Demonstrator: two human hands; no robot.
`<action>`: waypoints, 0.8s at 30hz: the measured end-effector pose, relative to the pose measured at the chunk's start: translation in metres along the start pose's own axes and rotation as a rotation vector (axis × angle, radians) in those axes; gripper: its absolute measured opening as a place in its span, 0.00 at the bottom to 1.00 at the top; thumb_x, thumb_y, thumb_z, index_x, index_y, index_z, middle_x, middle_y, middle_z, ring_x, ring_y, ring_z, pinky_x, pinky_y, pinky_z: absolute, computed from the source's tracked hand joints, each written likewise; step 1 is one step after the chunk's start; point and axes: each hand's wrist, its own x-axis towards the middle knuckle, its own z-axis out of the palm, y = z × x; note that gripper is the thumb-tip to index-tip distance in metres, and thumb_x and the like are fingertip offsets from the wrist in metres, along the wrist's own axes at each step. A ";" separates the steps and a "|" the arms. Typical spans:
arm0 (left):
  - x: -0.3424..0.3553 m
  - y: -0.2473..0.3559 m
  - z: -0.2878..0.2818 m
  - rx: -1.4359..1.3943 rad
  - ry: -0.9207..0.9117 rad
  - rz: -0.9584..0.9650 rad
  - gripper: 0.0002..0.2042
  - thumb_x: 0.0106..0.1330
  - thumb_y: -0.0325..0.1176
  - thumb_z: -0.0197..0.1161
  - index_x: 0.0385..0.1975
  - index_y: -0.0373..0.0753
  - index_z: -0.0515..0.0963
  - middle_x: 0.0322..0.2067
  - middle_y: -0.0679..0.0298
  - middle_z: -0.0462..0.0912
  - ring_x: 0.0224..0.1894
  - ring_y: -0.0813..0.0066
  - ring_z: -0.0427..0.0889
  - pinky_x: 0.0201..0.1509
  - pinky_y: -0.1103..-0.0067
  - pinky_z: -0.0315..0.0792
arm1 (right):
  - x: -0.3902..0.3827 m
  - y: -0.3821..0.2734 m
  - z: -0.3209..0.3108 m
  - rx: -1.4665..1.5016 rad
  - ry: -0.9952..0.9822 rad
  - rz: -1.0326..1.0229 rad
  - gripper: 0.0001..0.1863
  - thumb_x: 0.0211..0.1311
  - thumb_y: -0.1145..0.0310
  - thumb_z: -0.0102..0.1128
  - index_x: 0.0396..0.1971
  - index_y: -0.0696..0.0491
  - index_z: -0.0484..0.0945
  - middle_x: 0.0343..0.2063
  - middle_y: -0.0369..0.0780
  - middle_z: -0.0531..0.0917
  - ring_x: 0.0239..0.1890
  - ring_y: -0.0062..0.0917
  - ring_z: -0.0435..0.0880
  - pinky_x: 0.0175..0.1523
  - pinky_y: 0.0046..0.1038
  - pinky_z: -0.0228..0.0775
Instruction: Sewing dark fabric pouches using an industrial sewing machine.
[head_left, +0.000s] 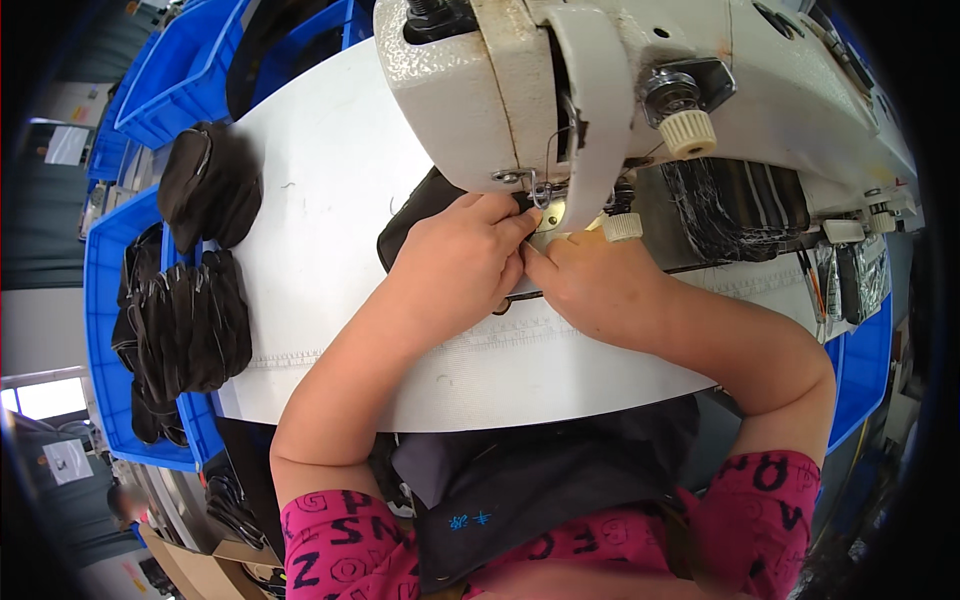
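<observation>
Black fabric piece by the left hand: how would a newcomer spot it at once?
Find the white sewing machine over the white tabletop. Left of its needle area, the black fabric piece lies partly covered by the left hand. Unlike the thread-fringed dark fabric stack at the right and the dark fabric bundles at the left, it has a hand on it.

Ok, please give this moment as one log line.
left hand: on rounded black fabric piece | right hand: close beside left | white metal sewing machine: beyond both hands
</observation>
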 end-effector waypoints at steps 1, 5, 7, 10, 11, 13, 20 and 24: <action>-0.001 -0.001 0.000 0.003 0.000 -0.005 0.17 0.62 0.28 0.66 0.51 0.36 0.86 0.41 0.64 0.82 0.47 0.64 0.83 0.43 0.71 0.81 | 0.000 -0.001 0.000 0.023 0.024 0.025 0.09 0.55 0.71 0.64 0.38 0.54 0.82 0.24 0.37 0.82 0.30 0.32 0.86 0.29 0.35 0.77; -0.003 0.000 0.002 0.000 0.015 -0.030 0.16 0.62 0.29 0.67 0.50 0.36 0.86 0.40 0.64 0.82 0.46 0.65 0.83 0.42 0.71 0.81 | 0.001 -0.001 -0.002 -0.009 0.036 0.012 0.12 0.54 0.72 0.65 0.40 0.54 0.83 0.25 0.37 0.82 0.30 0.31 0.85 0.28 0.34 0.77; -0.003 0.003 0.003 0.018 0.020 -0.041 0.16 0.63 0.30 0.67 0.50 0.36 0.86 0.40 0.64 0.82 0.45 0.65 0.83 0.42 0.71 0.81 | 0.000 0.002 -0.002 -0.033 -0.009 -0.007 0.17 0.53 0.72 0.65 0.46 0.54 0.85 0.25 0.36 0.82 0.31 0.30 0.84 0.28 0.33 0.76; -0.002 0.005 0.005 0.051 0.031 -0.050 0.16 0.63 0.30 0.67 0.51 0.36 0.85 0.40 0.63 0.82 0.45 0.64 0.83 0.42 0.71 0.81 | -0.001 0.003 0.000 -0.081 -0.013 0.003 0.20 0.53 0.72 0.64 0.49 0.54 0.85 0.25 0.36 0.81 0.30 0.30 0.84 0.28 0.33 0.76; -0.002 0.005 0.005 0.063 0.038 -0.051 0.16 0.62 0.30 0.68 0.51 0.36 0.85 0.41 0.63 0.82 0.45 0.64 0.83 0.43 0.71 0.81 | -0.002 0.002 0.000 -0.080 -0.011 0.004 0.20 0.53 0.72 0.64 0.49 0.54 0.85 0.25 0.36 0.81 0.30 0.30 0.84 0.28 0.33 0.76; -0.004 0.005 0.007 0.077 0.041 -0.052 0.17 0.62 0.30 0.68 0.51 0.36 0.85 0.41 0.63 0.82 0.45 0.63 0.83 0.43 0.70 0.81 | -0.002 0.002 0.003 -0.041 0.039 0.018 0.20 0.53 0.71 0.64 0.48 0.54 0.85 0.25 0.36 0.81 0.29 0.29 0.84 0.29 0.34 0.75; -0.013 0.013 -0.001 0.089 0.088 -0.166 0.19 0.61 0.30 0.67 0.55 0.42 0.82 0.44 0.61 0.84 0.44 0.58 0.84 0.45 0.67 0.80 | -0.004 0.004 0.002 -0.076 0.093 0.021 0.21 0.53 0.70 0.65 0.49 0.55 0.85 0.26 0.34 0.81 0.29 0.26 0.83 0.30 0.30 0.76; -0.008 0.004 0.011 -0.012 0.115 -0.222 0.14 0.65 0.33 0.67 0.50 0.43 0.83 0.42 0.59 0.86 0.42 0.54 0.85 0.43 0.65 0.79 | -0.003 0.007 0.005 -0.025 0.134 -0.032 0.22 0.56 0.73 0.62 0.52 0.61 0.81 0.21 0.35 0.83 0.23 0.29 0.86 0.27 0.34 0.74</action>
